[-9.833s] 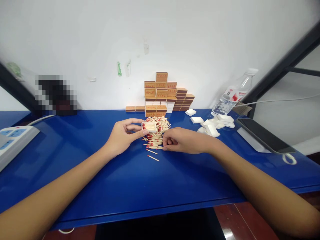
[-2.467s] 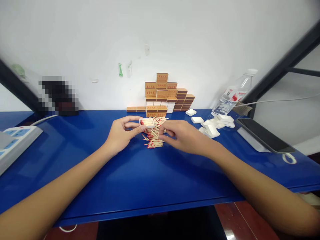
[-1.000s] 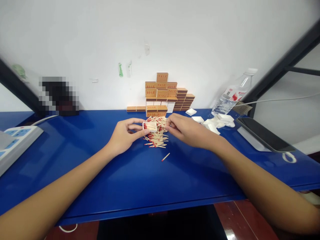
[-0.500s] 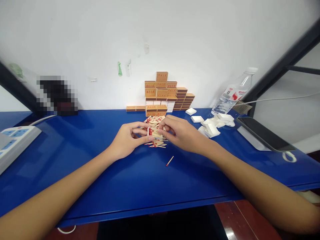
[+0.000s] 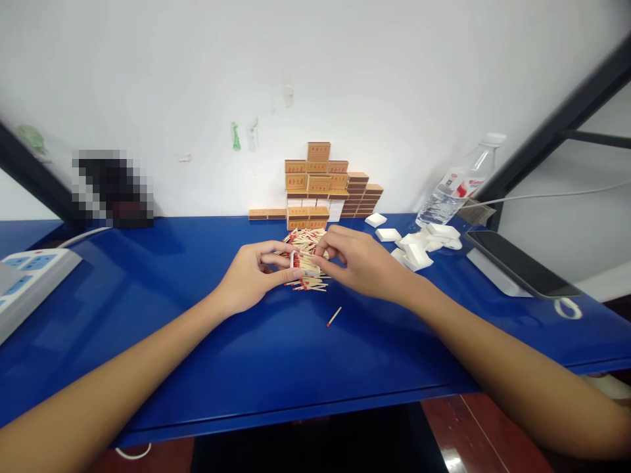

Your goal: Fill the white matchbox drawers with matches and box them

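Note:
My left hand (image 5: 249, 276) grips a small white matchbox tray (image 5: 302, 262) filled with red-tipped matches, thumb and fingers pinching its left end. My right hand (image 5: 357, 263) is closed on the tray's right side, fingertips pressing on the matches in it. Under and behind both hands lies a pile of loose matches (image 5: 308, 284) on the blue table (image 5: 246, 341). One stray match (image 5: 334, 316) lies alone nearer to me.
Orange matchboxes (image 5: 320, 187) are stacked against the white wall. Empty white trays (image 5: 419, 246) lie at the right, near a water bottle (image 5: 456, 187) and a phone (image 5: 520, 264). A power strip (image 5: 24, 279) sits at the far left.
My right hand moved from the pile to the tray and now presses on it. A match fell loose onto the table toward me. The tray tilted and sank closer to the pile.

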Motion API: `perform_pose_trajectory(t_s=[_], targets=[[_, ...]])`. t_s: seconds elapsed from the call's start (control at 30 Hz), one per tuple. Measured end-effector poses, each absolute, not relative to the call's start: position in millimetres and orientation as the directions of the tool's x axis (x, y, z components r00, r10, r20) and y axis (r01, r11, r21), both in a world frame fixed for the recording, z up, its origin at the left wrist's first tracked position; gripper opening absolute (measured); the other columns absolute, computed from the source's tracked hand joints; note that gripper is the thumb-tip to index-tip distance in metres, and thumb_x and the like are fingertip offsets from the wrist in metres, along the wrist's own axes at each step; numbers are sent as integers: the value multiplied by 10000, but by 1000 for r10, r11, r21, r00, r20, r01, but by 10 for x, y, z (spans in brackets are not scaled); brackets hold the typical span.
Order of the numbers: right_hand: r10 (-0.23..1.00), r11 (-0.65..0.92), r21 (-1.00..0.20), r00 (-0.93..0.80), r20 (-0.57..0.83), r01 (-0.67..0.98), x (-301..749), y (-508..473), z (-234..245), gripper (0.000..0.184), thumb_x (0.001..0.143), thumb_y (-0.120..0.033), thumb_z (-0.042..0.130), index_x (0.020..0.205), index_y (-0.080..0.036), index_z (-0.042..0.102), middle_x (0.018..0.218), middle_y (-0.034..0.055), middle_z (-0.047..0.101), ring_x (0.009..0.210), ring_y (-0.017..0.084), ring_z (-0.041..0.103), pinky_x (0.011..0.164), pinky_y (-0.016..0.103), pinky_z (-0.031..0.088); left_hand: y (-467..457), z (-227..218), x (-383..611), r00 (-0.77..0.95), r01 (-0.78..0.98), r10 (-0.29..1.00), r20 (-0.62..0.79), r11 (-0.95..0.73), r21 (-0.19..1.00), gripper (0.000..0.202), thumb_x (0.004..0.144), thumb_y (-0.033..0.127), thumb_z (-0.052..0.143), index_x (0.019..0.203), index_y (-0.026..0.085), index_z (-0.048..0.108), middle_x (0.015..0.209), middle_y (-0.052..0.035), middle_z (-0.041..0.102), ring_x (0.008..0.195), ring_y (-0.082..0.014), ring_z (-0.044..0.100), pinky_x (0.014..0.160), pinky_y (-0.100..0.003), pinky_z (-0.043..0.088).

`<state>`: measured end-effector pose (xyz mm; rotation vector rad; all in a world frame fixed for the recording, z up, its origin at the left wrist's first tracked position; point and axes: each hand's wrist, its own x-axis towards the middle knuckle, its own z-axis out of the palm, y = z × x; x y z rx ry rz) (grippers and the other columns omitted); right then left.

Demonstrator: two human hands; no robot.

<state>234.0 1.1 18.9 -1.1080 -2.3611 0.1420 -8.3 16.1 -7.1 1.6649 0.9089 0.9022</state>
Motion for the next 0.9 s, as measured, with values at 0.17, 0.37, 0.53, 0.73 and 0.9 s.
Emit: perform_pose_trajectory(t_s=[0.17,0.37,0.53,0.73,0.9], targets=[[750,661,-359,-557,357,659,2324,15,172,101,1001,-256,552,918,-201,558,915,44,579,768,161,518,682,290,389,152,-71,-89,455,138,881,133,-217,966,465,769,385,894,1143,173,717,952,-83,838,892,-266,807,851,-379,625],[738,674,-368,-567,365,640,2328,21,171,130,1046,-307,511,974,-206,548,960,53,577,789,170,530,695,295,406,163,-72,-100,448,155,885,130,-220,963,483,767,400,893,1156,177,714,951,-82,838,897,-273,807,861,-395,626],[726,686,-345,-572,382,641,2313,3,193,125,1046,-278,511,950,-208,548,933,48,574,783,171,530,696,297,406,174,-70,-95,441,149,888,130,-215,965,481,753,388,901,1146,179,720,941,-82,837,900,-276,808,852,-397,635],[705,690,-254,-551,446,677,2332,-6,198,170,1042,-280,521,956,-184,632,896,44,556,738,162,512,672,304,382,172,-78,-92,438,138,889,133,-213,967,473,763,380,899,1157,186,723,944,-69,839,916,-266,807,857,-378,636],[676,710,-207,-571,466,672,2358,8,173,169,1028,-268,549,957,-183,676,911,50,570,737,158,516,669,302,380,167,-72,-86,423,144,898,125,-202,969,467,753,388,905,1135,189,726,923,-63,839,903,-266,807,847,-381,638]])
